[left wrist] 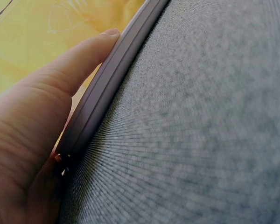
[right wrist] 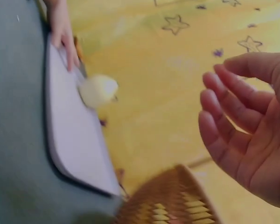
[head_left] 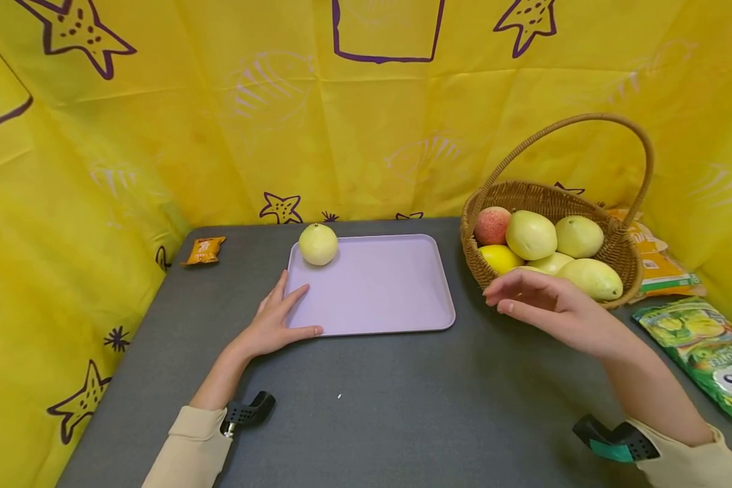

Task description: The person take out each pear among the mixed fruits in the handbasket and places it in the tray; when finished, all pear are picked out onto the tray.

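A pale lilac tray (head_left: 372, 291) lies on the table, with a round pale yellow-green fruit (head_left: 318, 245) at its far left corner. My left hand (head_left: 274, 322) rests on the tray's near left corner, fingers spread; the left wrist view has the thumb (left wrist: 91, 51) against the tray's edge (left wrist: 102, 84). My right hand (head_left: 555, 308) hovers in front of a wicker basket (head_left: 472, 261), holding nothing, its fingers loosely bent. Inside the basket are a peach (head_left: 493, 226), a yellow fruit (head_left: 500, 259) and several pale green fruits (head_left: 532, 235). The right hand hides part of the basket's front.
A small orange packet (head_left: 205, 251) lies at the table's far left. Right of the basket are an orange bag (head_left: 661, 268) and a green bag (head_left: 701, 339). The basket's tall handle (head_left: 585, 119) arches upward. A yellow patterned cloth (head_left: 219, 135) hangs behind the table.
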Demonstrator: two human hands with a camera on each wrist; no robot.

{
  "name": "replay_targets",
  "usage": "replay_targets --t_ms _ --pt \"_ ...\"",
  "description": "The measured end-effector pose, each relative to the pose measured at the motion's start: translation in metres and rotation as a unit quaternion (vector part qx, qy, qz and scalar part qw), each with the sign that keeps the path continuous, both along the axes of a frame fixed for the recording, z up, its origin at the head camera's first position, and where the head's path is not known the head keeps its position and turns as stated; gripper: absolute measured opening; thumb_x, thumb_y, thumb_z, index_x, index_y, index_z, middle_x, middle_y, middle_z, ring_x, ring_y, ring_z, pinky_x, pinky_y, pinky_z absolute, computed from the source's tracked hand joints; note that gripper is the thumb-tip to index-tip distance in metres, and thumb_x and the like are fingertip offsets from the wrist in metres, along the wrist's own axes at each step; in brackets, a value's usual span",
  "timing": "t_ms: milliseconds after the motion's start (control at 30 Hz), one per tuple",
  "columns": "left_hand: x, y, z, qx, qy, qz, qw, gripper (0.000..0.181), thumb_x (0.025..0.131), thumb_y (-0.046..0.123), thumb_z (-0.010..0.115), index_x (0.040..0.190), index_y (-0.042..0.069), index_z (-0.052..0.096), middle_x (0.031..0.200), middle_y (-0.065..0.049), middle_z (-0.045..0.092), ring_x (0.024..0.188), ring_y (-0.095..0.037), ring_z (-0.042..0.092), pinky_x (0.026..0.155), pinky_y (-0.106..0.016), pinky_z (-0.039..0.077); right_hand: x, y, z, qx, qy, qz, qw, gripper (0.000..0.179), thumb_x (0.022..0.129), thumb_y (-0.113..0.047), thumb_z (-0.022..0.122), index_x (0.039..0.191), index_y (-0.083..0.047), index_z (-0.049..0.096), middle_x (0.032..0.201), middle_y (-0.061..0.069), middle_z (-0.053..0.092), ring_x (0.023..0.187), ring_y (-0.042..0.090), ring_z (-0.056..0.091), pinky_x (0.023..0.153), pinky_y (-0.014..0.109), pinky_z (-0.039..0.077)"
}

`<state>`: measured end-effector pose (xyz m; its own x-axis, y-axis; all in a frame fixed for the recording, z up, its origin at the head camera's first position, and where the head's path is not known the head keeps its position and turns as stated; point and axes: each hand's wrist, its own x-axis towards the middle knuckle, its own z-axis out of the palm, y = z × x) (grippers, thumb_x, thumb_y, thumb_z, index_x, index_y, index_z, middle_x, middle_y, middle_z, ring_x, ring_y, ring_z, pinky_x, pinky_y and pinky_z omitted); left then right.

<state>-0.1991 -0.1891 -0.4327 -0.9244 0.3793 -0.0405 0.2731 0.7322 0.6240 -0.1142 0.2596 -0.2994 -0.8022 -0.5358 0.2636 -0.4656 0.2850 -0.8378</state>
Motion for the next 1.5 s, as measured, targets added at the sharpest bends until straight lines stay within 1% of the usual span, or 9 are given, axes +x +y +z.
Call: replay_targets --t_ms 100,200,367,533,633,767,933,1133,1500 --pt "0.000 0.000 0.000 -0.001 -0.002 0.001 1.0000 0.094 0.079 0.054 0.075 0.152 0.011 0.034 0.161 -0.019 -0.012 0.142 -0.051 0.000 0.104 -0.072 0.008 -0.004 0.009 0.006 0.056 0.064 -0.045 0.9954 0.025 0.092 0.008 0.060 0.111 -0.006 0.065 0.105 0.004 0.068 0.095 0.013 0.063 0.078 0.019 0.050" --pt "0.000 0.000 0.000 -0.004 -0.007 0.003 1.0000 0.095 0.079 0.055 0.074 0.153 0.011 0.033 0.161 -0.018 -0.013 0.142 -0.051 0.000 0.104 -0.073 0.008 -0.010 0.015 0.011 0.112 0.122 -0.089 0.9821 0.024 0.090 0.005 0.065 0.109 -0.010 0.067 0.101 -0.002 0.068 0.091 0.008 0.061 0.077 0.016 0.048" --pt "0.000 0.000 0.000 -0.004 -0.009 0.004 0.9999 0.095 0.080 0.056 0.074 0.153 0.011 0.033 0.161 -0.018 -0.013 0.142 -0.051 0.000 0.104 -0.072 0.008 -0.021 0.023 0.025 0.175 0.162 -0.129 0.9626 0.023 0.089 -0.001 0.069 0.106 -0.016 0.069 0.098 -0.004 0.067 0.087 0.003 0.060 0.077 0.013 0.046" --pt "0.001 -0.001 0.001 -0.004 -0.005 0.004 1.0000 0.095 0.080 0.055 0.074 0.153 0.011 0.032 0.161 -0.018 -0.013 0.142 -0.051 0.000 0.104 -0.072 0.008 -0.032 0.029 0.046 0.233 0.133 -0.171 0.9478 0.020 0.090 -0.012 0.071 0.106 -0.023 0.069 0.101 -0.010 0.067 0.088 0.001 0.058 0.075 0.011 0.045" --pt "0.001 -0.001 0.001 -0.005 -0.005 0.004 1.0000 0.095 0.080 0.055 0.074 0.153 0.011 0.032 0.161 -0.018 -0.013 0.142 -0.051 0.000 0.104 -0.072 0.008 -0.040 0.033 0.057 0.273 0.113 -0.184 0.9376 0.019 0.091 -0.019 0.070 0.110 -0.023 0.069 0.105 -0.008 0.067 0.090 0.003 0.058 0.074 0.014 0.045" --pt "0.000 0.000 0.000 -0.008 -0.007 0.004 0.9999 0.095 0.080 0.056 0.073 0.153 0.012 0.032 0.161 -0.018 -0.013 0.142 -0.051 0.000 0.104 -0.073 0.008 -0.052 0.036 0.067 0.316 0.103 -0.178 0.9264 0.025 0.091 -0.022 0.071 0.115 -0.016 0.067 0.110 -0.001 0.067 0.093 0.012 0.059 0.074 0.026 0.048" --pt "0.001 0.000 0.000 -0.006 -0.007 0.005 0.9999 0.095 0.080 0.056 0.074 0.153 0.011 0.033 0.161 -0.019 -0.012 0.142 -0.051 0.000 0.104 -0.073 0.008 -0.075 0.037 0.073 0.367 0.088 -0.149 0.9141 0.037 0.091 -0.022 0.071 0.121 -0.004 0.062 0.114 0.012 0.065 0.099 0.029 0.060 0.081 0.046 0.047" --pt "0.001 0.000 -0.001 -0.001 -0.005 0.006 1.0000 0.095 0.079 0.056 0.074 0.153 0.011 0.033 0.161 -0.018 -0.012 0.142 -0.050 0.001 0.104 -0.072 0.008 -0.107 0.044 0.069 0.423 0.042 -0.123 0.8969 0.049 0.092 -0.028 0.069 0.127 0.004 0.056 0.120 0.023 0.061 0.103 0.038 0.058 0.085 0.054 0.045" --pt "0.001 -0.001 -0.002 0.002 0.000 0.002 1.0000 0.094 0.079 0.056 0.074 0.152 0.012 0.034 0.161 -0.018 -0.011 0.142 -0.051 0.002 0.104 -0.072 0.009 -0.135 0.060 0.054 0.436 -0.055 -0.124 0.8897 0.070 0.090 -0.038 0.068 0.135 0.010 0.045 0.126 0.032 0.051 0.115 0.048 0.048 0.093 0.061 0.038"
